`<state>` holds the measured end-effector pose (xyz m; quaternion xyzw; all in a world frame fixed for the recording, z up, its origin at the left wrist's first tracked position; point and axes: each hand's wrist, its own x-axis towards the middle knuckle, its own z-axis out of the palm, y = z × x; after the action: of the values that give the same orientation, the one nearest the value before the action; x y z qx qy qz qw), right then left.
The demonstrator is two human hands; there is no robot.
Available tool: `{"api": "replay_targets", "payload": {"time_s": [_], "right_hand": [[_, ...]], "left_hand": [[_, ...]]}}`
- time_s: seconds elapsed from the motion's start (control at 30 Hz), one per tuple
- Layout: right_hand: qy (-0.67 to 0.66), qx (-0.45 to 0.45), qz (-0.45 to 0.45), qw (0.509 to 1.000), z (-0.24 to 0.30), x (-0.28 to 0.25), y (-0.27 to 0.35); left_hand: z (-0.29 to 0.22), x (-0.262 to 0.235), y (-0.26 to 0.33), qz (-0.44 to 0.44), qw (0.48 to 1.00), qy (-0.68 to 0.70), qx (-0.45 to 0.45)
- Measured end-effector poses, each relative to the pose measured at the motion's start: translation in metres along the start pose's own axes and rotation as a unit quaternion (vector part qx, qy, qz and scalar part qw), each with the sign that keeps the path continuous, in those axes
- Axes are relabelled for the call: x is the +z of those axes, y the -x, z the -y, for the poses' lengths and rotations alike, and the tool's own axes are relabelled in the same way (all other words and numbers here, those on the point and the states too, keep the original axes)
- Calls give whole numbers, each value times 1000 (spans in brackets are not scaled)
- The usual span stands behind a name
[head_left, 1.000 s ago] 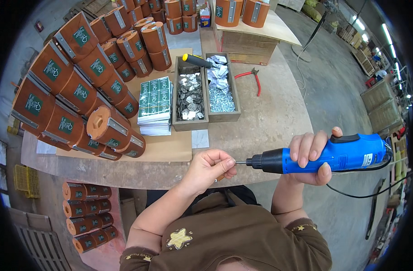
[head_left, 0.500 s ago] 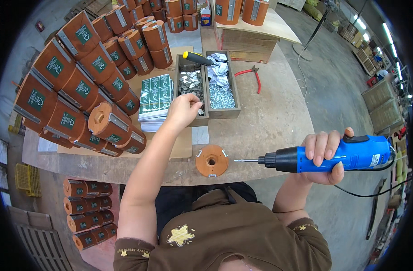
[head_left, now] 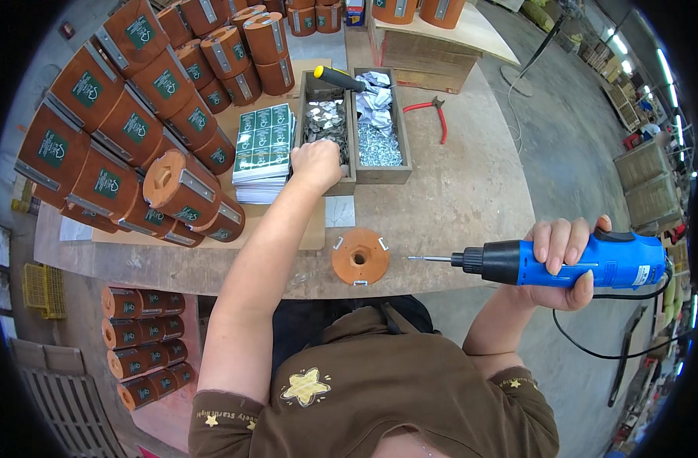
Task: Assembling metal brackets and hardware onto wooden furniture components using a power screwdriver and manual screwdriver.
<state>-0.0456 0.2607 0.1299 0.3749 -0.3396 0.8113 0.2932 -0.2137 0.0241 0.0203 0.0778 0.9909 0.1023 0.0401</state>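
My right hand [head_left: 566, 259] grips a blue corded electric screwdriver [head_left: 593, 262] with a black nose, its thin bit pointing left. To the left of the bit tip, a round orange-brown wooden piece [head_left: 373, 263] stands on the table, with a centre hole and metal strips at its rim. My left hand [head_left: 316, 163] is closed over the near end of a wooden box [head_left: 350, 174] of small flat metal pieces [head_left: 326, 122]. Its fingertips are hidden, so what they hold cannot be made out. A second wooden box [head_left: 401, 175] adjoins it, holding small silvery screws [head_left: 377, 145].
Stacked orange-brown cylinders [head_left: 131, 126] with green labels fill the left side. A pile of green label sheets [head_left: 262, 153] lies beside my left hand. A yellow-and-black screwdriver [head_left: 338, 78] rests across the boxes. Red-handled pliers [head_left: 442, 122] lie at right. More cylinders [head_left: 147, 332] lie below left.
My left hand has turned and curled further down into the box of metal pieces. The view has shifted slightly; my right hand still holds the electric screwdriver, now a little farther right.
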Motion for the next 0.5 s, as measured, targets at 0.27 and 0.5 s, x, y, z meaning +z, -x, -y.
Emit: {"api": "replay_targets", "payload": {"time_s": [0.27,0.5], "right_hand": [[3,8,-3,1000,2,0,1],[9,10,-2,1000,3,-6,4]], "left_hand": [[15,-3,16,-95,965,226,97],[11,-24,111,-220,880,268,325]]}}
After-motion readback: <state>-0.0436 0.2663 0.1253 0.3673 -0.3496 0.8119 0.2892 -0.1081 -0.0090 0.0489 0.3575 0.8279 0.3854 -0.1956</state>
